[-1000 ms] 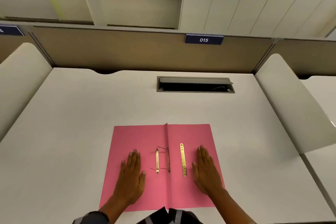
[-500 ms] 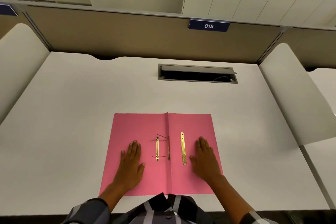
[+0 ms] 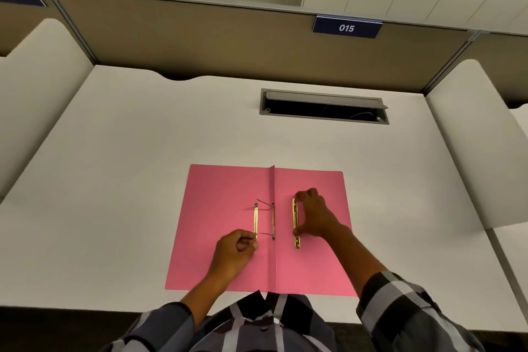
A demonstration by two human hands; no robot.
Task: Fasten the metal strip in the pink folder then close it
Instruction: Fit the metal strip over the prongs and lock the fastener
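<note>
The pink folder point(image 3: 223, 251) lies open and flat on the white desk point(image 3: 120, 180), near the front edge. Beside its centre fold sit a fastener base with two thin prongs sticking out leftward point(image 3: 273, 221) and a short gold bar point(image 3: 255, 220) on the left leaf. A longer gold metal strip point(image 3: 296, 223) lies on the right leaf. My left hand point(image 3: 234, 254) pinches the near end of the short gold bar. My right hand point(image 3: 314, 216) spans the long strip, thumb and fingertips touching its edge.
An open grey cable hatch point(image 3: 324, 106) is set into the desk behind the folder. Beige dividers stand at the left point(image 3: 37, 88) and right point(image 3: 474, 134). A rear partition carries a label reading 015 point(image 3: 346, 27).
Both hands have left their flat rest on the folder leaves. The left hand curled onto the short gold bar's near end; the right hand moved up onto the long strip.
</note>
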